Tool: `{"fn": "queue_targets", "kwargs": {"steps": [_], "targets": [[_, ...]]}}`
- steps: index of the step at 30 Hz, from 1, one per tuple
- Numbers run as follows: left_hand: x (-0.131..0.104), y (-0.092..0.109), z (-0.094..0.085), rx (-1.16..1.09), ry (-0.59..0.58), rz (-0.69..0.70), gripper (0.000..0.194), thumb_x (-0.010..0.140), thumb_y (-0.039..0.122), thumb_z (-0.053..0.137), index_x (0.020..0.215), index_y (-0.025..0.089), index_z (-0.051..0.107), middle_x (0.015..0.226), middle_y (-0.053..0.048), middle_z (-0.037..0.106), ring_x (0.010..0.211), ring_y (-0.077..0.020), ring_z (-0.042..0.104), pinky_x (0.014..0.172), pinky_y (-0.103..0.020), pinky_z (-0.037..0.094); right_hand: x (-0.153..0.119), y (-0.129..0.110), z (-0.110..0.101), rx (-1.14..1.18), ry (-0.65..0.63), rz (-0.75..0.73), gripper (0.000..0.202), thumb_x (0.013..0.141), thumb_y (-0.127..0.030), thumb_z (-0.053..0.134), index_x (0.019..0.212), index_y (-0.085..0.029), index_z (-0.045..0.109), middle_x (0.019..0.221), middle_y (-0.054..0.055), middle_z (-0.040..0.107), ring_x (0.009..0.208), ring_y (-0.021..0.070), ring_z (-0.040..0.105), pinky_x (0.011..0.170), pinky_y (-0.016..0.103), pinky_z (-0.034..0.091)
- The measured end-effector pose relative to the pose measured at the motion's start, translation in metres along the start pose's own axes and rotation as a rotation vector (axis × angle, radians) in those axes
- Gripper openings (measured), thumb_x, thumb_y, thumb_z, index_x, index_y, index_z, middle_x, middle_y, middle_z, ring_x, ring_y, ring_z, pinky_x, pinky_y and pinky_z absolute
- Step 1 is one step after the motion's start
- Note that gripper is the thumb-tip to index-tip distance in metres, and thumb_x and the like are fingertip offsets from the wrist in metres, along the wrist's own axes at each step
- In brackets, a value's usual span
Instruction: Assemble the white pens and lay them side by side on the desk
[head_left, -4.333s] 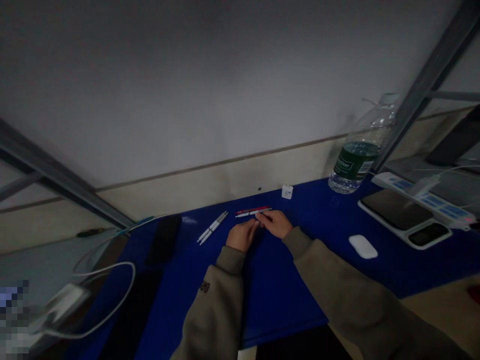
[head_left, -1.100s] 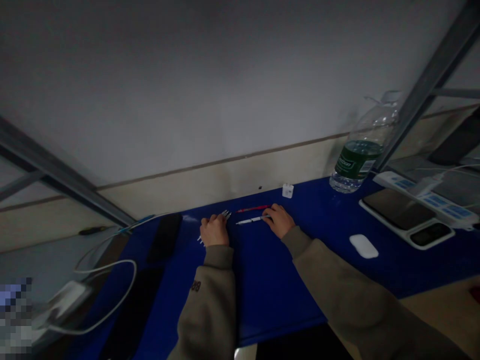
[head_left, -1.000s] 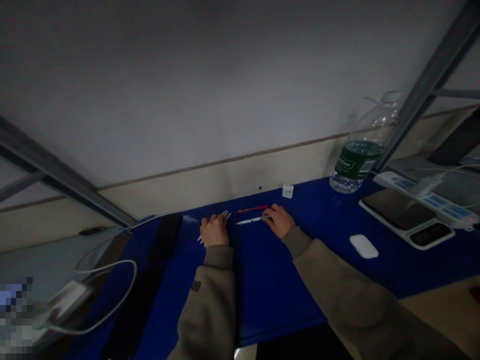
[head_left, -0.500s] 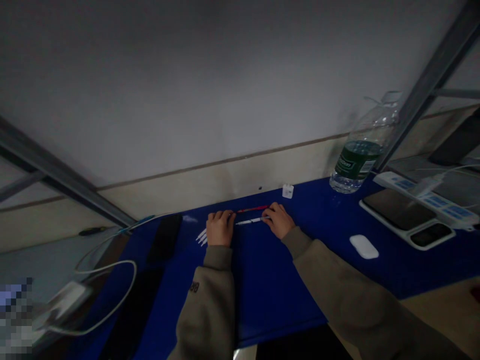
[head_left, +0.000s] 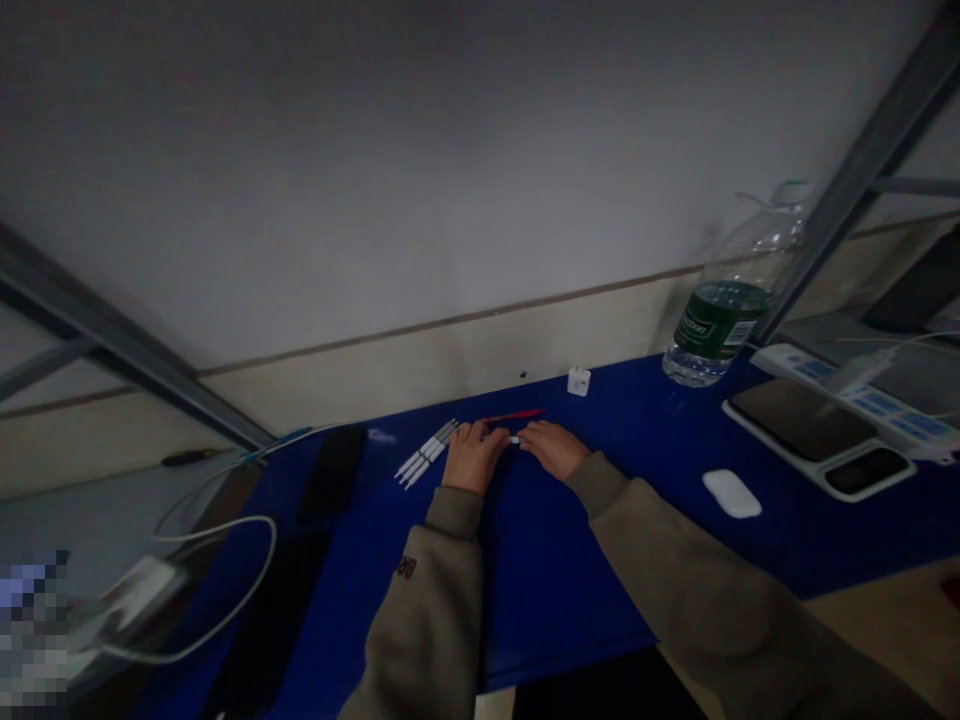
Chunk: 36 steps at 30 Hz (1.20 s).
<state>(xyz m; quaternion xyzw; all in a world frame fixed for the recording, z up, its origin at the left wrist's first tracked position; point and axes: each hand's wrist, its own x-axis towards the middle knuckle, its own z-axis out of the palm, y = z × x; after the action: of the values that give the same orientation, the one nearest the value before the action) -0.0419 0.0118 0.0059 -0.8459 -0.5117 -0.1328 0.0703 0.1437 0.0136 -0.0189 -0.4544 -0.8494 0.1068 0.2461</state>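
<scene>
On the blue table top, my left hand and my right hand meet over a white pen; only a short piece of it shows between the fingers of both hands. A red pen lies just beyond the hands, nearer the wall. A small bundle of white pens lies at a slant to the left of my left hand, not touched.
A black phone lies left of the pens. A white cable loop and adapter sit at far left. A small white charger, a water bottle, a white mouse, a tablet and a power strip are to the right.
My left hand left the bundle of white pens and moved right to the single white pen that my right hand holds. The bundle now lies uncovered on the table.
</scene>
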Motion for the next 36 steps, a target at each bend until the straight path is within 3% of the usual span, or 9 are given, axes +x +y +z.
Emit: {"fn": "queue_targets", "kwargs": {"steps": [7, 14, 16, 19, 23, 27, 32, 34, 36], "targets": [[0.001, -0.003, 0.005, -0.078, -0.096, -0.043, 0.036, 0.094, 0.042, 0.032, 0.098, 0.025, 0.063, 0.085, -0.005, 0.061, 0.088, -0.0190, 0.053, 0.079, -0.032, 0.034, 0.002, 0.001, 0.004, -0.036, -0.013, -0.020, 0.023, 0.092, -0.022, 0.044, 0.101, -0.020, 0.065, 0.085, 0.006, 0.063, 0.084, 0.0174, 0.055, 0.080, 0.031, 0.042], [0.002, -0.003, 0.007, -0.141, -0.164, -0.057, 0.037, 0.096, 0.034, 0.026, 0.091, 0.020, 0.059, 0.083, -0.004, 0.063, 0.081, -0.0158, 0.058, 0.074, -0.027, 0.040, 0.001, -0.004, -0.006, -0.114, 0.072, -0.107, 0.027, 0.094, -0.027, 0.040, 0.098, -0.021, 0.066, 0.085, 0.007, 0.061, 0.085, 0.0180, 0.052, 0.082, 0.030, 0.039], [0.002, 0.001, 0.007, -0.070, -0.147, -0.059, 0.035, 0.096, 0.030, 0.027, 0.089, 0.016, 0.059, 0.086, -0.007, 0.063, 0.085, -0.0178, 0.057, 0.077, -0.029, 0.040, 0.000, -0.007, -0.006, -0.075, 0.109, -0.039, 0.029, 0.092, -0.038, 0.042, 0.091, -0.022, 0.067, 0.086, 0.006, 0.063, 0.087, 0.0176, 0.053, 0.079, 0.028, 0.039], [0.001, 0.010, 0.007, 0.008, -0.150, -0.069, 0.035, 0.096, 0.028, 0.026, 0.088, 0.014, 0.058, 0.088, -0.010, 0.063, 0.089, -0.0204, 0.057, 0.078, -0.032, 0.040, -0.001, -0.005, -0.004, 0.026, 0.158, 0.218, 0.038, 0.091, -0.045, 0.041, 0.074, -0.021, 0.065, 0.077, 0.005, 0.065, 0.076, 0.0163, 0.058, 0.068, 0.026, 0.039], [-0.003, 0.019, 0.002, -0.041, -0.223, -0.085, 0.040, 0.094, 0.047, 0.024, 0.105, 0.021, 0.053, 0.087, -0.007, 0.064, 0.081, -0.0184, 0.060, 0.066, -0.026, 0.041, 0.002, 0.001, 0.000, 0.283, 0.165, 0.323, 0.041, 0.089, -0.044, 0.045, 0.060, -0.019, 0.057, 0.058, 0.002, 0.059, 0.057, 0.0135, 0.054, 0.057, 0.025, 0.035], [-0.004, 0.016, -0.002, -0.059, -0.207, -0.066, 0.043, 0.091, 0.055, 0.024, 0.113, 0.029, 0.051, 0.089, -0.004, 0.062, 0.078, -0.0172, 0.060, 0.062, -0.025, 0.039, 0.004, -0.002, 0.000, 0.589, 0.301, 0.308, 0.020, 0.082, -0.038, 0.056, 0.087, -0.019, 0.056, 0.067, -0.002, 0.059, 0.061, 0.0127, 0.055, 0.060, 0.024, 0.040], [0.000, 0.011, 0.001, 0.009, -0.116, -0.024, 0.036, 0.094, 0.045, 0.030, 0.100, 0.022, 0.057, 0.095, -0.006, 0.060, 0.092, -0.0190, 0.055, 0.077, -0.029, 0.039, 0.003, -0.008, -0.002, 0.675, 0.298, 0.221, 0.035, 0.073, -0.031, 0.064, 0.105, -0.021, 0.052, 0.106, 0.006, 0.058, 0.089, 0.0154, 0.056, 0.065, 0.024, 0.044], [0.001, 0.011, 0.002, 0.005, -0.100, 0.006, 0.034, 0.094, 0.042, 0.031, 0.102, 0.022, 0.057, 0.096, -0.007, 0.059, 0.095, -0.0190, 0.054, 0.080, -0.030, 0.038, 0.003, -0.006, 0.000, 0.681, 0.273, 0.248, 0.031, 0.079, -0.036, 0.057, 0.106, -0.021, 0.053, 0.093, 0.005, 0.062, 0.081, 0.0147, 0.057, 0.062, 0.024, 0.044], [0.001, 0.013, 0.002, -0.008, -0.108, 0.025, 0.033, 0.095, 0.039, 0.030, 0.103, 0.022, 0.056, 0.098, -0.007, 0.059, 0.095, -0.0186, 0.054, 0.081, -0.030, 0.039, 0.003, -0.004, 0.003, 0.717, 0.224, 0.309, 0.028, 0.088, -0.041, 0.044, 0.103, -0.020, 0.055, 0.066, -0.001, 0.058, 0.059, 0.0124, 0.054, 0.054, 0.024, 0.041]]}}
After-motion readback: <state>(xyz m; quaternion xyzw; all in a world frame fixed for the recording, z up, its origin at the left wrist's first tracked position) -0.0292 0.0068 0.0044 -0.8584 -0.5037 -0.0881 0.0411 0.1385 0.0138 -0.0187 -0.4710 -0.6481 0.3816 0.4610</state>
